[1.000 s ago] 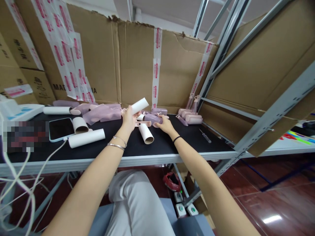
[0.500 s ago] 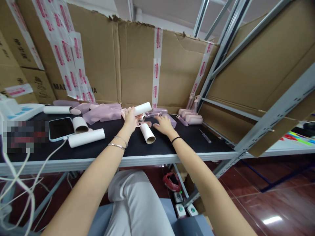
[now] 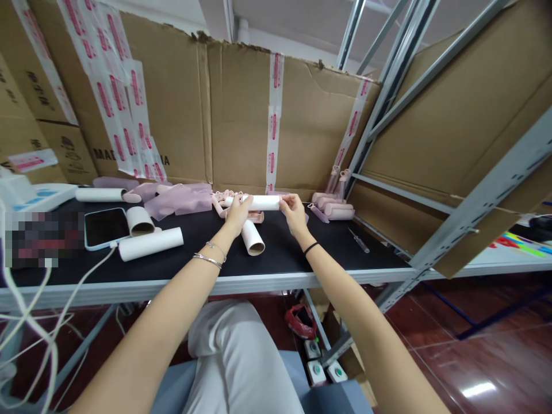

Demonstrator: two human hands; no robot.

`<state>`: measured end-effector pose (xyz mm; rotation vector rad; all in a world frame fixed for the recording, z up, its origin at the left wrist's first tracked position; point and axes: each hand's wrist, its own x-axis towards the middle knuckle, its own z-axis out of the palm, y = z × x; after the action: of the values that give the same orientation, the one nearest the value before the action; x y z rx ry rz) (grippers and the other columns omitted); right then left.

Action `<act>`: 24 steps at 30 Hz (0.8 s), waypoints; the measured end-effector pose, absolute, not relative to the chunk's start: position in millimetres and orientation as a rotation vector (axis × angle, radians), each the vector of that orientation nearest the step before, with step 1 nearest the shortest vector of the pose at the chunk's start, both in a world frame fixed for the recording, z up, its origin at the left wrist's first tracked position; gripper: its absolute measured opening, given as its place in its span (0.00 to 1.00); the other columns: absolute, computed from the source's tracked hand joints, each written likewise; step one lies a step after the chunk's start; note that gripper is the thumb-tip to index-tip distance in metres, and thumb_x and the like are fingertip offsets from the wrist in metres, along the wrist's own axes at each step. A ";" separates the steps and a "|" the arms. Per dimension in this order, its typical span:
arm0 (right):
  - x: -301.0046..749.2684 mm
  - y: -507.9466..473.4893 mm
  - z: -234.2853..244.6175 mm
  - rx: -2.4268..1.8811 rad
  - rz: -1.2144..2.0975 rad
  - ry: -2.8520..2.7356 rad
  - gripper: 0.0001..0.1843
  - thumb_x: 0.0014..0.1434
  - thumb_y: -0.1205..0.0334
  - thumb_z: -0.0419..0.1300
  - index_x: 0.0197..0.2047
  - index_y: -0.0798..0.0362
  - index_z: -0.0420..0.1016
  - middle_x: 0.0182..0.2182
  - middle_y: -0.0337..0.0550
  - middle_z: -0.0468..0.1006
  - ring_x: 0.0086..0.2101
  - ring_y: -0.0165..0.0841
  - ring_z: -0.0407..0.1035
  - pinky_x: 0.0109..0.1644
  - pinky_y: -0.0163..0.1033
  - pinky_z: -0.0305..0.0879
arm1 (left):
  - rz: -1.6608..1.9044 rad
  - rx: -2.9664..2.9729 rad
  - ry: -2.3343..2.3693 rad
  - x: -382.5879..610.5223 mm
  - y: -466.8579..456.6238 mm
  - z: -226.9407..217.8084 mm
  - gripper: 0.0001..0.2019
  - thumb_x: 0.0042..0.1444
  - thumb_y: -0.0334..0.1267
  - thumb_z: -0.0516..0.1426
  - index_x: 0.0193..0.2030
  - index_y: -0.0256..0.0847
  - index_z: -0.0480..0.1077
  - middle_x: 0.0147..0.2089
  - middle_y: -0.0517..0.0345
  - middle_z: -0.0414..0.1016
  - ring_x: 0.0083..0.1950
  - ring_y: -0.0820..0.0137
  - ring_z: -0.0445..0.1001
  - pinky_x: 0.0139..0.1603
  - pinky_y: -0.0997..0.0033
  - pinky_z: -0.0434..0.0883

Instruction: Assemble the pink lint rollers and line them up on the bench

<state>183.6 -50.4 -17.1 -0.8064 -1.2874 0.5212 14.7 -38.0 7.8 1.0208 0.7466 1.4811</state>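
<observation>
A white cardboard tube [image 3: 265, 202] lies nearly level between my hands, over the middle of the black tabletop. My left hand [image 3: 238, 214] is closed around its left part. At the right end, the fingers of my right hand [image 3: 295, 215] pinch the tube's rim; whether they also hold something small there is hidden. Just below, a second white tube [image 3: 252, 238] rests on the table with its hollow end facing me. Pink plastic parts [image 3: 219, 201] lie beside and behind my left hand, and a pink strip-like piece [image 3: 257, 217] shows under the held tube.
Farther left are more white tubes [image 3: 150, 244], a phone [image 3: 106, 227] with a cable, and translucent purple sheets [image 3: 181, 199]. Pink cylinders [image 3: 338, 211] and a screwdriver [image 3: 360, 241] lie to the right. A cardboard wall [image 3: 237, 115] closes the back; a metal shelf post [image 3: 470, 190] stands right.
My right hand has come up from the purple and pink pieces to the tube's right end. The tube, tilted before, is now level. The tube on the table has shifted slightly left.
</observation>
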 end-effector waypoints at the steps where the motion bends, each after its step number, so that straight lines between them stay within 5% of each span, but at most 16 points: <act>1: 180.5 -52.3 -16.7 -0.781 0.532 -1.298 0.18 0.51 0.47 0.61 0.37 0.48 0.63 0.40 0.43 0.73 0.42 0.34 0.69 0.50 0.42 0.66 | 1.491 1.021 0.721 17.3 -38.7 6.7 0.06 0.54 0.33 0.58 0.38 0.39 0.65 0.50 0.48 0.67 0.36 0.71 0.74 0.27 0.76 0.73; 8: 174.8 -58.4 -19.1 -0.706 0.580 -1.466 0.34 0.50 0.43 0.61 0.56 0.47 0.56 0.59 0.48 0.62 0.60 0.37 0.57 0.64 0.43 0.54 | 1.347 1.239 0.665 19.9 -48.1 -0.6 0.21 0.52 0.35 0.60 0.52 0.44 0.60 0.50 0.48 0.66 0.37 0.71 0.75 0.35 0.69 0.75; 13: 178.7 -55.8 -19.9 -0.824 0.703 -1.337 0.35 0.45 0.39 0.62 0.51 0.47 0.59 0.52 0.45 0.68 0.53 0.38 0.63 0.59 0.44 0.60 | 1.105 1.834 0.554 10.7 -56.3 -1.1 0.34 0.43 0.38 0.66 0.58 0.43 0.61 0.56 0.44 0.65 0.53 0.60 0.71 0.55 0.55 0.68; 16: 174.8 -60.1 -18.4 -0.766 0.868 -1.401 0.31 0.44 0.43 0.64 0.48 0.48 0.63 0.47 0.43 0.70 0.49 0.38 0.66 0.55 0.43 0.64 | 0.979 2.123 0.628 8.4 -61.6 1.8 0.48 0.33 0.40 0.70 0.63 0.42 0.56 0.65 0.39 0.55 0.65 0.49 0.57 0.65 0.47 0.55; 19: 170.8 -66.1 -16.1 -0.728 0.968 -1.467 0.29 0.44 0.45 0.65 0.46 0.49 0.64 0.45 0.43 0.71 0.48 0.38 0.67 0.54 0.43 0.65 | 0.915 2.255 0.640 8.6 -65.4 3.1 0.57 0.31 0.43 0.70 0.68 0.40 0.45 0.69 0.35 0.43 0.70 0.46 0.45 0.67 0.45 0.47; 24: 166.1 -67.6 -17.2 -0.744 0.988 -1.375 0.36 0.40 0.47 0.68 0.47 0.44 0.55 0.45 0.41 0.70 0.45 0.36 0.68 0.51 0.45 0.67 | 0.987 2.377 0.619 11.2 -65.2 0.8 0.57 0.33 0.41 0.69 0.69 0.40 0.42 0.67 0.37 0.47 0.69 0.48 0.49 0.67 0.46 0.49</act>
<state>166.1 -67.6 -17.2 -0.7437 -1.3748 0.9882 11.2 -65.2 0.8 2.3770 0.6191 0.9873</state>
